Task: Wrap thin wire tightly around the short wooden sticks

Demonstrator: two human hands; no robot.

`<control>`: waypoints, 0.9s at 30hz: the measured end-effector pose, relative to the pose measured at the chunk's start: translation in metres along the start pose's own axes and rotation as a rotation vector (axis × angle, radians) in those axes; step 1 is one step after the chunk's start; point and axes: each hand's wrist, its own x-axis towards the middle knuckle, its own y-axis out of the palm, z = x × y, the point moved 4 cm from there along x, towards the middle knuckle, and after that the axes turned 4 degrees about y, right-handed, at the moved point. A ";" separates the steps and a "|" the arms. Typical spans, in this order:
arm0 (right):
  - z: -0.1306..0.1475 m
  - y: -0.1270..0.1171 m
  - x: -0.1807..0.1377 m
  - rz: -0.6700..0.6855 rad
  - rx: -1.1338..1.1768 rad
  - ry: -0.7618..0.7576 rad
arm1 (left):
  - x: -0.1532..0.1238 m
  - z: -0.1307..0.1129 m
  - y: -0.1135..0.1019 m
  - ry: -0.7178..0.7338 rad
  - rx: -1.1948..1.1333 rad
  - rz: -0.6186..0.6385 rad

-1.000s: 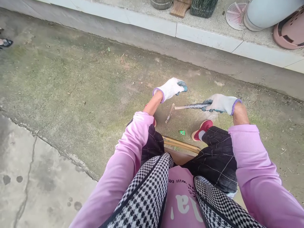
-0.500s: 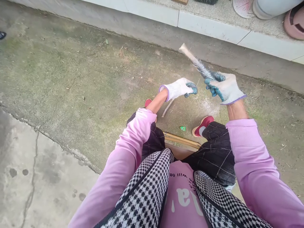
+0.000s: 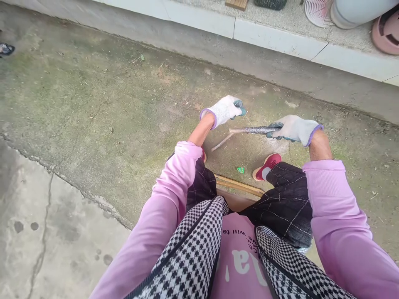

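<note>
The ground is rough concrete (image 3: 93, 108), stained green with moss and cracked along the lower left, where a paler slab bears dark drips. Beyond it a shallow gutter runs under a white kerb (image 3: 274, 39), and on the ledge above stand a pale tub (image 3: 355, 12), a pink basin (image 3: 386, 33) and a round white grate (image 3: 318, 12), all cut off by the frame's top edge. The gloved right hand (image 3: 294, 128) is closed around a stick wound with fine thread (image 3: 254, 130), held level above the ground between the knees. The gloved left hand (image 3: 224, 109) is pinched shut (on a strand too thin to follow with certainty) just beside the stick's tip. A bare stick (image 3: 222, 142) lies on the ground below. One red shoe (image 3: 268, 165) shows; the other is mostly hidden by the left arm.
</note>
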 end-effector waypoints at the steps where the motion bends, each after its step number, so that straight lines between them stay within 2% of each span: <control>1: 0.001 0.002 -0.005 0.053 0.093 -0.033 | 0.000 -0.001 0.000 -0.004 -0.025 0.003; 4: 0.011 0.006 -0.019 0.181 0.356 -0.170 | -0.001 -0.007 0.002 0.008 -0.125 0.040; 6: 0.020 0.004 -0.024 0.143 0.512 -0.207 | -0.002 -0.013 0.006 0.030 -0.192 0.061; 10: 0.033 -0.007 -0.018 -0.185 0.823 -0.229 | -0.002 -0.020 0.016 0.051 -0.257 0.076; 13: 0.034 -0.015 -0.005 -0.411 0.865 -0.158 | -0.005 -0.020 0.027 0.056 -0.270 0.151; 15: 0.031 -0.019 0.004 -0.505 0.732 -0.093 | -0.006 -0.018 0.034 0.052 -0.251 0.215; 17: 0.028 -0.023 0.012 -0.570 0.444 -0.045 | -0.006 -0.013 0.035 0.055 -0.200 0.242; 19: 0.024 -0.025 0.019 -0.592 0.123 -0.004 | -0.004 -0.009 0.031 0.067 -0.141 0.214; 22: 0.016 -0.022 0.027 -0.506 -0.134 0.028 | 0.000 -0.004 0.018 0.071 -0.076 0.103; 27: 0.008 -0.014 0.024 -0.285 -0.208 -0.034 | 0.003 -0.001 -0.003 0.036 -0.058 -0.043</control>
